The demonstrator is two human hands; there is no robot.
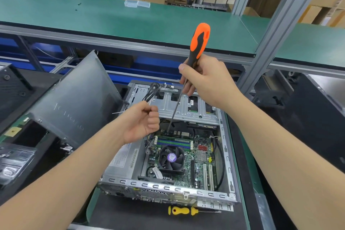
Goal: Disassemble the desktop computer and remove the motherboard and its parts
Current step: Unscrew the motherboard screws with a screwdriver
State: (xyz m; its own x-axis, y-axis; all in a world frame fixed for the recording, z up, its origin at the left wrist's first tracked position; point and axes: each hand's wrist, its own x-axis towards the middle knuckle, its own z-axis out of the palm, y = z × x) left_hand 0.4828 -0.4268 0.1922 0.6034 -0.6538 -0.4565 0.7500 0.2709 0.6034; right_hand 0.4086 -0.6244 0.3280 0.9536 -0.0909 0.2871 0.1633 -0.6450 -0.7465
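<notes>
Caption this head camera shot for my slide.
Right hand points an orange screwdriver at the motherboard; left hand grips black cables.

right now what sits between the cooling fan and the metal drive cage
In the head view, the memory slots lie between the cooling fan and the metal drive cage; the tip of the orange screwdriver rests just beyond them.
</notes>
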